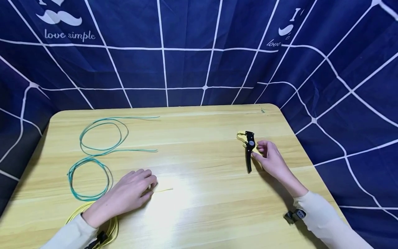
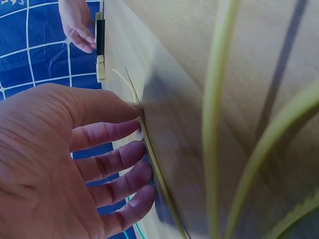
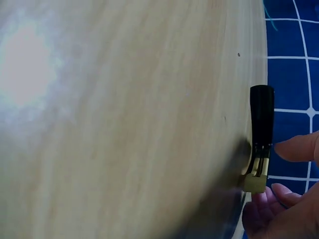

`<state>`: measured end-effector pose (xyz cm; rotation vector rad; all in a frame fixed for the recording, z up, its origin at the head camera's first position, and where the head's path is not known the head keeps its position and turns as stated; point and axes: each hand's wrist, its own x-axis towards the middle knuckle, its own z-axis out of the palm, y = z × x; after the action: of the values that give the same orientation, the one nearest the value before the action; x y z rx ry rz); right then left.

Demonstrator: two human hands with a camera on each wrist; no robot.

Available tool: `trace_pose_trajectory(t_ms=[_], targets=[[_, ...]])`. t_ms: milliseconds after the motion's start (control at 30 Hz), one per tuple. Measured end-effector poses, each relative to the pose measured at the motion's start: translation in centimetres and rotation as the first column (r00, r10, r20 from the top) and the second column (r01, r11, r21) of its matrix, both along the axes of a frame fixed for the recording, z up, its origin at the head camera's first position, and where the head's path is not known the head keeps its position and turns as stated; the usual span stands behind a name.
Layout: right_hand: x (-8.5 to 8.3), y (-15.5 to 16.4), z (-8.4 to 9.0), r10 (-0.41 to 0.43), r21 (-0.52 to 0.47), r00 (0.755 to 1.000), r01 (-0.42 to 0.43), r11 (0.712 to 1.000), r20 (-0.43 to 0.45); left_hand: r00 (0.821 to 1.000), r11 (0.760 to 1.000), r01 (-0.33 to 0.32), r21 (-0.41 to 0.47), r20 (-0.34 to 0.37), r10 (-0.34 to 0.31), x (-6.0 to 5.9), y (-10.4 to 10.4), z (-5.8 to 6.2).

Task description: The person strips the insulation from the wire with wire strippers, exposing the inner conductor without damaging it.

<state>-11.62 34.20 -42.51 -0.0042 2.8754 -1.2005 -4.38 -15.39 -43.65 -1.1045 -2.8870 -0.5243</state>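
Note:
My left hand (image 1: 132, 188) is low over the table, pinching a thin yellow wire (image 2: 157, 164) between thumb and index finger. The wire's end (image 1: 166, 189) sticks out to the right of the fingers. In the left wrist view the other fingers are loosely bent beside the wire. My right hand (image 1: 271, 159) is at the right side of a black and yellow wire stripper (image 1: 250, 147) that lies on the table. Its thumb (image 3: 294, 148) is close to the black handle, and the fingers are spread around the tool without closing on it. Whether they touch it is unclear.
Two coils of green wire (image 1: 74, 186) lie on the left of the wooden table (image 1: 199, 138), with loose ends pointing right. A yellow wire coil (image 1: 114, 231) lies partly under the left forearm. Small green scraps (image 1: 263, 110) lie by the far right corner. A blue curtain (image 1: 186, 69) surrounds the table.

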Motion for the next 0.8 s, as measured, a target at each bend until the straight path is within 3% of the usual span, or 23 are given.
trace_pose_trajectory(t_ms=[533,800], targets=[[-0.78,0.84,-0.36,-0.001,0.222,0.997,-0.016,0.975,0.076,0.999,1.0,0.028,0.005,-0.038,-0.028,-0.12,0.2,-0.07],[-0.9,0.75,0.16,0.006,0.221,0.99,-0.037,0.975,0.142,0.999,0.999,0.041,0.014,-0.035,-0.04,-0.17,0.28,-0.24]])
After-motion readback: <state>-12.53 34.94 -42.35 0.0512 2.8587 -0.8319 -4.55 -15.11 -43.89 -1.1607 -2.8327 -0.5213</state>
